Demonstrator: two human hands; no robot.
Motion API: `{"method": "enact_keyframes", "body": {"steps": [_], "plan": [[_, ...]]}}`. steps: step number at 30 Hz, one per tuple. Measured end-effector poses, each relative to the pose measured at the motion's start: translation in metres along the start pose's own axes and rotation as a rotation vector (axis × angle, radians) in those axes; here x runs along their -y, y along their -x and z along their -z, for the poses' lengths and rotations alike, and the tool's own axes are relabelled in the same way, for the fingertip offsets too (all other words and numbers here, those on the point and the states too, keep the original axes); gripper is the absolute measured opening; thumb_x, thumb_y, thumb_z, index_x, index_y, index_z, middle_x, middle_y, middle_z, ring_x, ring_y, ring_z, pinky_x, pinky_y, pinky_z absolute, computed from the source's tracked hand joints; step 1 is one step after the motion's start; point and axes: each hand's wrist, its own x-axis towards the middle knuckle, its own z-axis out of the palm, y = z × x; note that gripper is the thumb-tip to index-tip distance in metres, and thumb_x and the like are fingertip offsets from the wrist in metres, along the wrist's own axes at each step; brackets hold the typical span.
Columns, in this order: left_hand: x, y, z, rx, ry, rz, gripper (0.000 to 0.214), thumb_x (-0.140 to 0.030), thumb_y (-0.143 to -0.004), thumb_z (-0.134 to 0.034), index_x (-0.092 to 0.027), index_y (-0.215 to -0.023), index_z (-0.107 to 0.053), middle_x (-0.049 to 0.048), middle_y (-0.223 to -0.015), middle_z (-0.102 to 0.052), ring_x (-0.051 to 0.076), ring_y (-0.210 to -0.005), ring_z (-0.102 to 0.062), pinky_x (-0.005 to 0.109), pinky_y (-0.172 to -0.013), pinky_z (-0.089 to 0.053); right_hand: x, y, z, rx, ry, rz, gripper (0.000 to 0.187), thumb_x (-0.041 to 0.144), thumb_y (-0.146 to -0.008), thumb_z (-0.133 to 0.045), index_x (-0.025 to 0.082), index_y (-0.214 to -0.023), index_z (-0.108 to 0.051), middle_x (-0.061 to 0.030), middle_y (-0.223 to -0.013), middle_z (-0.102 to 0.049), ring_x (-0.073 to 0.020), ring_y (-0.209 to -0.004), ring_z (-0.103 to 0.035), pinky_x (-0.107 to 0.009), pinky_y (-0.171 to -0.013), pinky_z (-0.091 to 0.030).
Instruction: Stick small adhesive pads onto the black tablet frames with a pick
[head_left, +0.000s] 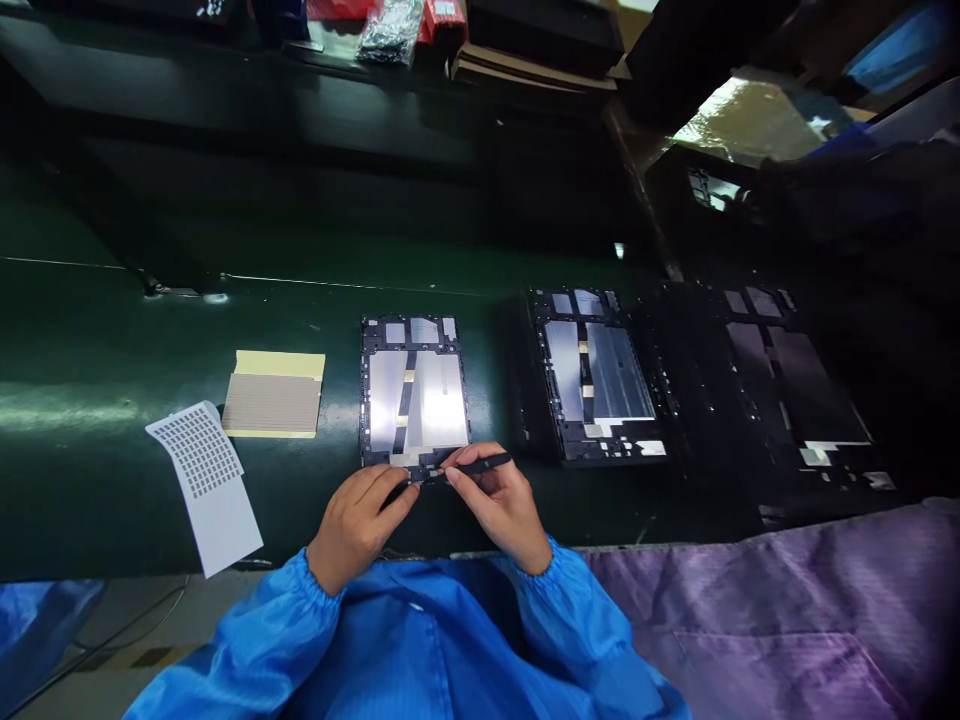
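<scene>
An opened tablet back (414, 395) with silver plates and a black frame lies on the green belt (90, 390) straight ahead of me. My right hand (499, 500) is closed on black tweezers (480, 464), whose tip rests at the tablet's near edge. My left hand (360, 520) is curled, with its fingertips pressing on that same near edge beside the tweezer tip. Both arms wear blue sleeves.
Two more opened tablets (596, 385) (795, 390) lie to the right on the belt. A yellow-edged pad of strips (274, 395) and a white perforated sticker sheet (210, 480) lie to the left. A person in purple fabric (787, 610) is at the lower right. Boxes stand on the far shelf.
</scene>
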Motion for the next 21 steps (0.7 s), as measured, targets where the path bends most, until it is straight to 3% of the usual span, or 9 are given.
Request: {"method": "enact_keyframes", "body": {"steps": [8,17,21], "plan": [[-0.0011,-0.0023,-0.0011,0.023,-0.041,0.008,0.024,-0.009,-0.093,-0.058,-0.02,-0.109,-0.071,0.0102,-0.107,-0.073,0.022,-0.101,-0.07,0.036,-0.088,-0.058,0.0022,-0.0011,-0.0005,-0.002,-0.005,0.002,0.019,0.037,-0.088,-0.071,0.022,-0.091,-0.06,-0.0023,-0.086,-0.072,-0.0156,-0.078,-0.071,-0.028,-0.072,-0.059],[-0.0025,-0.0036,-0.0012,0.018,-0.078,0.007,0.02,-0.011,-0.093,-0.057,-0.019,-0.104,-0.072,0.0099,-0.106,-0.073,0.022,-0.099,-0.07,0.035,-0.086,-0.058,0.0008,0.003,-0.0025,-0.086,-0.053,0.15,0.01,0.025,-0.089,-0.069,0.023,-0.091,-0.059,-0.0007,-0.083,-0.069,-0.0161,-0.079,-0.07,-0.031,-0.075,-0.057],[0.0,-0.002,-0.0039,0.04,-0.12,-0.007,0.023,-0.01,-0.093,-0.056,-0.02,-0.106,-0.072,0.0096,-0.107,-0.072,0.023,-0.099,-0.068,0.036,-0.086,-0.057,-0.0047,0.0024,0.0048,-0.243,-0.045,0.188,0.006,0.02,-0.094,-0.054,0.023,-0.095,-0.059,0.0026,-0.074,-0.06,-0.0148,-0.07,-0.065,-0.031,-0.071,-0.056]]}}
